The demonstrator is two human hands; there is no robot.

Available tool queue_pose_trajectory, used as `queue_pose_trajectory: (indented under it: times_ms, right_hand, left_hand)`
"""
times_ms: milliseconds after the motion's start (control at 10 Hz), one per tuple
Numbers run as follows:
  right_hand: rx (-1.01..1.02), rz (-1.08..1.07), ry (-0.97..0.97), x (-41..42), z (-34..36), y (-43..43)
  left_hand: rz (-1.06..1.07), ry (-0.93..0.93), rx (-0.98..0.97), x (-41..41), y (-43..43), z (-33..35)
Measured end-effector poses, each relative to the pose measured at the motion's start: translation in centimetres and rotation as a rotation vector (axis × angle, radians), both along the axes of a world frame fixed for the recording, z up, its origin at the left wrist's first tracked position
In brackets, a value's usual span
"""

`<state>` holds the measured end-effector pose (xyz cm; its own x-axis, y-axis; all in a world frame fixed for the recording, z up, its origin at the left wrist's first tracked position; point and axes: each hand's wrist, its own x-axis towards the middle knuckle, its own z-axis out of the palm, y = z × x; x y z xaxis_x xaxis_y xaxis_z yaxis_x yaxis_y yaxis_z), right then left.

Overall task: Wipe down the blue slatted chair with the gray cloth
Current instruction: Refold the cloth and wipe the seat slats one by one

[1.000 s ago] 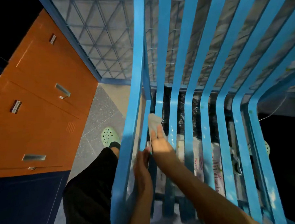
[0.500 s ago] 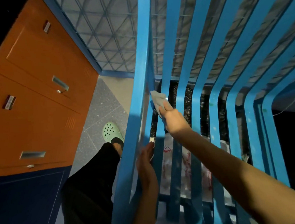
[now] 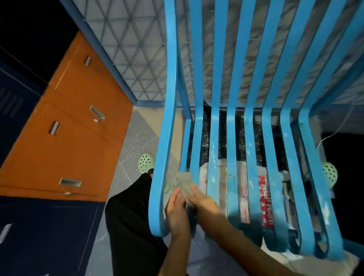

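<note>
Since 0.5 s ago: right hand [image 3: 202, 201] has drawn back from the seat-to-backrest bend to the near part of the seat. Left hand [image 3: 176, 209] has closed in beside it.

Blue slatted chair [image 3: 212, 136]: fills the right of the view, with long curved slats and open gaps between them. Pale specks show on the seat slats. Judged rigid and smooth, so it should take firm rubbing.

Orange locker bank [image 3: 72, 132] and dark blue lockers [image 3: 35, 238] stand to the left, well apart from the chair. A wire mesh panel [image 3: 130, 35] sits behind the backrest.

White printed bags [image 3: 265, 196] and black plastic lie under the seat and show through the gaps. They do not block the top faces. The person's black trouser leg [image 3: 128, 213] is just beside the left edge slat. One pale green clog [image 3: 145, 162] is on the speckled floor.

Left hand: fingers straight and together, against the cloth's left side.

Right hand: fingers lie over the cloth. Motion blur hides whether they curl round it, so cannot tell.

Small gray cloth [image 3: 185, 183]: on the second slat from the left, sticking out beyond both hands. Judged light, limp and thin, so likely to bunch or slip through a gap. Best hold would be to wrap it round one slat and pinch both sides.
</note>
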<state>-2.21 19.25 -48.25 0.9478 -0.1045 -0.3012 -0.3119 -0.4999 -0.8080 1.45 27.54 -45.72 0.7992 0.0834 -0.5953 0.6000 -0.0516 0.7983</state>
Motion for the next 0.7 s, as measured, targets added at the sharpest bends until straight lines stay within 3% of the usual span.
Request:
queue_pose_trajectory:
  times_ms: [200,300,400,700]
  right_hand:
    - [0.476,-0.486,0.046,-0.7,5.7,-2.0]
    - [0.685,-0.658,0.028,-1.8,7.4,-3.6]
    - [0.821,-0.724,0.009,-2.7,9.1,-5.5]
    - [0.839,-0.597,-0.06,-5.2,11.6,-7.1]
  left_hand:
    - [-0.09,-0.06,-0.095,-1.6,-0.7,2.5]
    - [-0.306,-0.105,-0.183,-2.8,-0.6,4.3]
    - [-0.461,-0.119,-0.198,-3.0,-0.7,5.2]
    - [-0.305,-0.152,-0.088,-2.9,-2.4,7.3]
